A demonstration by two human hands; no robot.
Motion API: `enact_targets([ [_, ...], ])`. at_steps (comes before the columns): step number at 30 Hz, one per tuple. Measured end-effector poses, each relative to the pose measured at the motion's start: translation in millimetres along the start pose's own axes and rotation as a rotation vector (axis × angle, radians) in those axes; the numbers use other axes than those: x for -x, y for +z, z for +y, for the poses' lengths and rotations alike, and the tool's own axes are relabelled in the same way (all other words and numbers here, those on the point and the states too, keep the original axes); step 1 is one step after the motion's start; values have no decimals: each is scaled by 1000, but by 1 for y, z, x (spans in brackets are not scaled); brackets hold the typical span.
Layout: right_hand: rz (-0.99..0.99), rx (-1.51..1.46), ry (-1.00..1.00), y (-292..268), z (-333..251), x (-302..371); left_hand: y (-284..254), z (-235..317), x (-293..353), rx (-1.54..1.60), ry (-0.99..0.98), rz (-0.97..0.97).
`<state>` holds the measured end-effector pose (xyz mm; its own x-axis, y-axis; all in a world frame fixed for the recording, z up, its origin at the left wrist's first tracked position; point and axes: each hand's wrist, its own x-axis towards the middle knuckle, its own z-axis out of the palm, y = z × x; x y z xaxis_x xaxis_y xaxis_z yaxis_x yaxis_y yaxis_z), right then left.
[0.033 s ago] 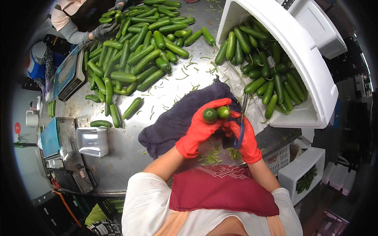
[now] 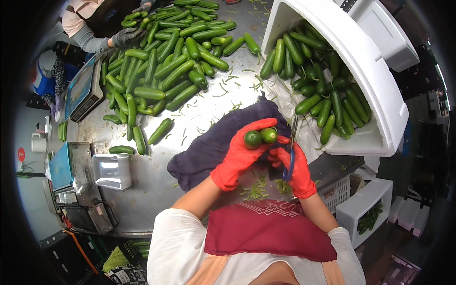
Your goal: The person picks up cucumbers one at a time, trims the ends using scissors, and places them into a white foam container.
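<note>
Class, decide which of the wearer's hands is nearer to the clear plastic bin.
The left hand, gripping two cucumbers, is nearer, off to the right of the clear plastic bin; the right hand, holding blue-handled scissors, is farther right.

Saw only the ends of two cucumbers (image 2: 253, 139) poking out of the left hand (image 2: 232, 161), and lost their lengths inside its grip. Could follow the scissors (image 2: 289, 166) only in part, behind the fingers of the right hand (image 2: 301, 173). Lost a stretch of the dark cloth (image 2: 204, 147) beneath the left hand. Found the foam box (image 2: 375, 85), the cucumber pile (image 2: 173, 73) and a co-worker (image 2: 88, 40) cut off at the top edge. Could not count the trimmings (image 2: 256, 190) near the apron (image 2: 270, 230), too small and jumbled.
</note>
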<state>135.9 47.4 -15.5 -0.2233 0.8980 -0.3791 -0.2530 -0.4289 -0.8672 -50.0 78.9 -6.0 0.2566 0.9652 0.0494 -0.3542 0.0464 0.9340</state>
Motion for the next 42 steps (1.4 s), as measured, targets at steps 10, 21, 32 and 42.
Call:
enact_targets([
  [10,-4,29,53,3,8,13,-109,41,-41,12,39,293],
  [21,-3,-5,149,3,3,20,-229,119,-109,967,99,458],
  [32,154,-123,-134,-20,22,60,84,-41,-113,-1031,491,-489],
  [42,264,-69,-81,-32,33,81,118,-36,-170,-1225,840,-534],
])
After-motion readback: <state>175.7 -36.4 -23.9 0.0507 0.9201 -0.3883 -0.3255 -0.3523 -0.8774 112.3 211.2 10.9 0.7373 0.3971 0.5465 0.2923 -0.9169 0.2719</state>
